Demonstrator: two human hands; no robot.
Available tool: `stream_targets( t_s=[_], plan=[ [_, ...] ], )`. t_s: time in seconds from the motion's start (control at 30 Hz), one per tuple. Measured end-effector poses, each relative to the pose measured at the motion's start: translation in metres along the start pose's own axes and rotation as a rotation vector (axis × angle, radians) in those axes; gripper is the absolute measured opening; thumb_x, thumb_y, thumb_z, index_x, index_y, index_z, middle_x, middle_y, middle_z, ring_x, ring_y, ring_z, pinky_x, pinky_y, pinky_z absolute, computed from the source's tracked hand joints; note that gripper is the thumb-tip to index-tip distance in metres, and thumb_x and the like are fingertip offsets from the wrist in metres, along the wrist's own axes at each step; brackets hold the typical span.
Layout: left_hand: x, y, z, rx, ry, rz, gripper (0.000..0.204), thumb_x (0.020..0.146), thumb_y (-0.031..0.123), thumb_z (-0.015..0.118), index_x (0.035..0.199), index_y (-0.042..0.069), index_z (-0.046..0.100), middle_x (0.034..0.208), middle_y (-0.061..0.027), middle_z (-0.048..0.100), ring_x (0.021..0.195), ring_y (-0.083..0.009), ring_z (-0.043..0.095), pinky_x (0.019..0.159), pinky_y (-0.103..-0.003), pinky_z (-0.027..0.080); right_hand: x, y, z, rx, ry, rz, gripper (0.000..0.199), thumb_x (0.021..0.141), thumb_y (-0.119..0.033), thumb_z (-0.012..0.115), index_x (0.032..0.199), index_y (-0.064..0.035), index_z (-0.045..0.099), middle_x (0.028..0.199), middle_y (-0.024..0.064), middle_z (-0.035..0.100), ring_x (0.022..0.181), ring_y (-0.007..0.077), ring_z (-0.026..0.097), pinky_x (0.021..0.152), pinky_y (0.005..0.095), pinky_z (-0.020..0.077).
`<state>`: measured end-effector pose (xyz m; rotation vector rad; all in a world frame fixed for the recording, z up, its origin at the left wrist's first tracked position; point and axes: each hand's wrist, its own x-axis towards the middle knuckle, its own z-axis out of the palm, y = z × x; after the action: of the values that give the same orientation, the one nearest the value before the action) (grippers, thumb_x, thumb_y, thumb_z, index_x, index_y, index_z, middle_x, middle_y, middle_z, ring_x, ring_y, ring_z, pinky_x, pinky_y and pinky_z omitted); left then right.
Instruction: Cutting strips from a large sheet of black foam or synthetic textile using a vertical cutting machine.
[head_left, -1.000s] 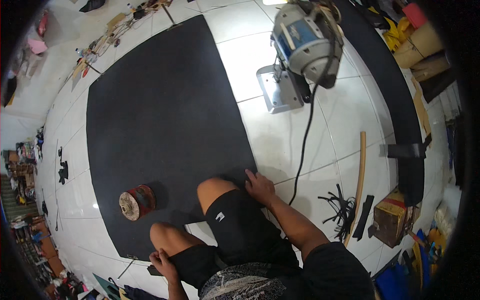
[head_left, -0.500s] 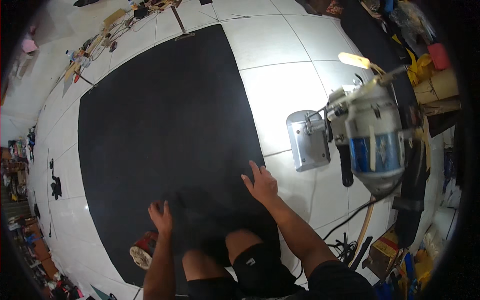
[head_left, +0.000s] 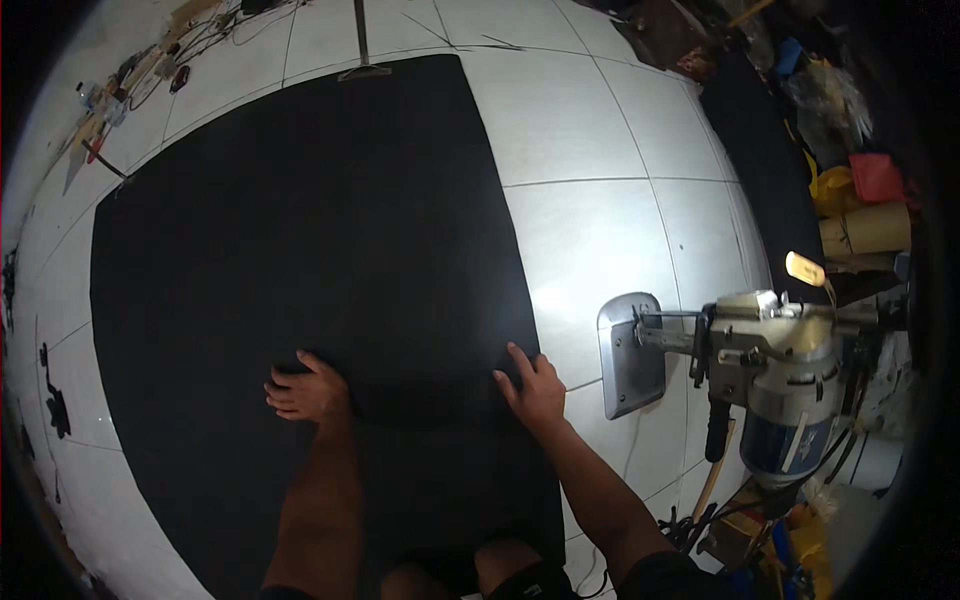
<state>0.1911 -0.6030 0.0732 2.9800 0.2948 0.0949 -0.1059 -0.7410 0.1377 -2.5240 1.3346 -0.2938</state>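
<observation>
Your left hand (head_left: pixel 308 388) lies open on the black sheet (head_left: pixel 300 230), flat over the tiles (head_left: pixel 590 245); your right hand (head_left: pixel 537 392), fingers parted, touches its right edge. The machine's blue band (head_left: pixel 773 446) reads too blurred.

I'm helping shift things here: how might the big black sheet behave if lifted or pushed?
The black sheet would probably bend if lifted by one edge, being broad and thin-looking. Its mostly flat lie suggests slight stiffness, though. Pushed, it may slide, since the floor tiles look smooth and glossy.
</observation>
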Motion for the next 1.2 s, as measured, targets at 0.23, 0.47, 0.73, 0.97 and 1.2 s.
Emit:
stream_targets(
  t_s=[0.23,0.47,0.73,0.97,1.2],
  plan=[
    [0.002,0.006,-0.014,0.075,-0.087,-0.091,0.072,0.098,0.057,0.041,0.149,0.007,0.031,0.157,-0.0228,0.025,0.149,-0.0418,0.016,0.119,-0.058,0.015,0.081,-0.03,0.018,0.006,0.102,0.032,0.061,0.085,-0.042,0.074,0.134,-0.0096,0.057,0.122,0.0221,0.052,0.117,0.0382,0.049,0.099,0.0508,0.0365],
    [0.002,0.005,-0.01,0.075,-0.164,-0.111,0.075,0.098,0.06,0.033,0.15,0.007,0.027,0.159,-0.022,0.018,0.151,-0.0396,0.008,0.121,-0.058,0.01,0.263,-0.056,0.047,0.02,0.398,0.007,0.073,0.088,-0.046,0.07,0.145,-0.0071,0.045,0.145,0.0276,0.039,0.134,0.0458,0.039,0.108,0.0554,0.0322],
    [0.004,0.002,-0.004,0.158,-0.14,-0.128,0.073,0.098,0.059,0.039,0.151,0.011,0.028,0.159,-0.0185,0.021,0.151,-0.0379,0.012,0.121,-0.055,0.012,0.285,-0.065,0.079,-0.142,0.168,0.078,0.07,0.093,-0.057,0.058,0.147,-0.0138,0.045,0.152,0.0258,0.032,0.144,0.0469,0.026,0.115,0.0608,0.0214],
    [0.001,0.005,-0.006,0.12,-0.158,-0.095,0.075,0.098,0.061,0.033,0.149,0.006,0.026,0.157,-0.0226,0.019,0.15,-0.0406,0.008,0.121,-0.057,0.011,0.311,-0.109,0.08,-0.077,0.128,0.008,0.074,0.092,-0.063,0.054,0.148,-0.0155,0.045,0.156,0.0215,0.027,0.148,0.0434,0.019,0.118,0.062,0.0133],
    [0.005,-0.002,-0.004,0.098,-0.129,-0.088,0.075,0.098,0.059,0.033,0.15,0.005,0.026,0.158,-0.0234,0.018,0.15,-0.0412,0.008,0.121,-0.057,0.011,0.31,-0.141,0.079,-0.041,0.073,-0.121,0.078,0.092,-0.069,0.048,0.148,-0.0158,0.045,0.159,0.0211,0.025,0.15,0.0428,0.015,0.119,0.0624,0.01]
  ],
)
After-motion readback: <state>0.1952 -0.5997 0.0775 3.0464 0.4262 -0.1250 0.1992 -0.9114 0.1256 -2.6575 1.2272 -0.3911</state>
